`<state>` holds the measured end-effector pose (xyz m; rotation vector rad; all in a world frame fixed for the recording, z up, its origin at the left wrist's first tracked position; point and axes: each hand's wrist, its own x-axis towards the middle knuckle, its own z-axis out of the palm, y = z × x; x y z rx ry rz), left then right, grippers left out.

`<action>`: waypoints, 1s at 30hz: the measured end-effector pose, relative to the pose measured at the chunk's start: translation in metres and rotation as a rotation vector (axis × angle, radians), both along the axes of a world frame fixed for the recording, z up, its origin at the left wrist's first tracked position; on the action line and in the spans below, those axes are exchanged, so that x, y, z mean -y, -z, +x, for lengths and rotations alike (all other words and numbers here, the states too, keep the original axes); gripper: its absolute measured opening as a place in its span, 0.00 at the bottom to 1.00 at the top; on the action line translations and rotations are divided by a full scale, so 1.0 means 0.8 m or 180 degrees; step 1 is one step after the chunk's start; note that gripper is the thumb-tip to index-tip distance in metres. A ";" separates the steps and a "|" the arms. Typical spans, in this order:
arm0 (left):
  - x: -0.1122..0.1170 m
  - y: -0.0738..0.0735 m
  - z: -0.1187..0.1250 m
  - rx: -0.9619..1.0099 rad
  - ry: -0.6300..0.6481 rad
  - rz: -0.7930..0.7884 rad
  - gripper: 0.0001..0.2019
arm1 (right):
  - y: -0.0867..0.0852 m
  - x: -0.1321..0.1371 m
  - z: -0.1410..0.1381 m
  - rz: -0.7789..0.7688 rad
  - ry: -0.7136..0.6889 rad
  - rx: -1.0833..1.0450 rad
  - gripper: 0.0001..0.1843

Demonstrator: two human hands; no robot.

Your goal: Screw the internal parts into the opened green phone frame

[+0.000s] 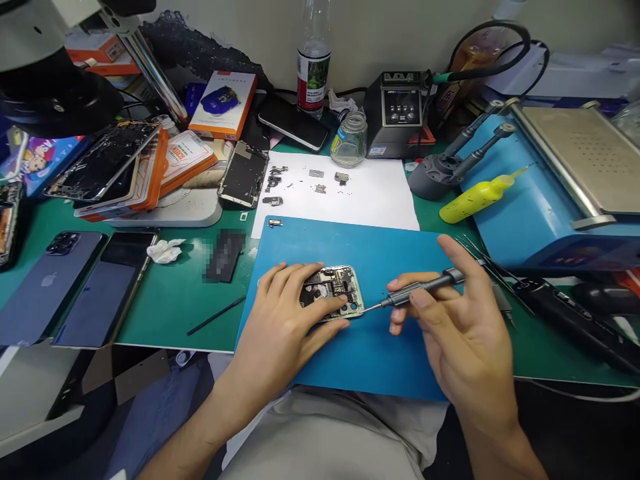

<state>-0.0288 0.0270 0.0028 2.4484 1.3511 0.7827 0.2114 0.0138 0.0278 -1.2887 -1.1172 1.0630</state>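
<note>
An opened phone body (336,288) with its inner parts exposed lies on a blue mat (350,353) in front of me. My left hand (284,313) rests over its left part, fingers spread and pressing on it to hold it still. My right hand (450,320) grips a grey precision screwdriver (423,289) between thumb and fingers; its thin tip reaches the phone's lower right corner. Behind the mat, a white sheet (350,190) carries several small removed phone parts.
Two phones (75,283) lie on the green mat at left, beside a stack of broken screens (110,163) and a crumpled tissue (165,251). A black spudger (216,315), glass jar (349,139), soldering station (397,113), yellow squeeze bottle (475,197) and blue machine (560,187) surround the work area.
</note>
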 end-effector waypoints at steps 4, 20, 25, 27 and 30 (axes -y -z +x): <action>0.000 0.000 -0.001 -0.0023 -0.0021 0.0017 0.11 | 0.011 -0.003 -0.034 -0.0029 0.0078 -0.0065 0.36; 0.000 -0.002 0.000 -0.0013 -0.0041 -0.0097 0.13 | 0.022 -0.010 -0.039 -0.0122 0.0065 -0.0088 0.37; -0.002 -0.001 -0.001 0.0049 -0.0066 -0.0091 0.12 | 0.024 -0.009 -0.038 -0.0064 0.0071 -0.0154 0.36; -0.002 0.000 -0.001 0.0017 -0.0043 -0.0068 0.13 | 0.024 -0.008 -0.038 -0.0053 0.0007 -0.0135 0.36; -0.002 0.001 -0.003 -0.0038 -0.0028 -0.0045 0.15 | 0.026 -0.008 -0.039 -0.0041 -0.0040 -0.0125 0.35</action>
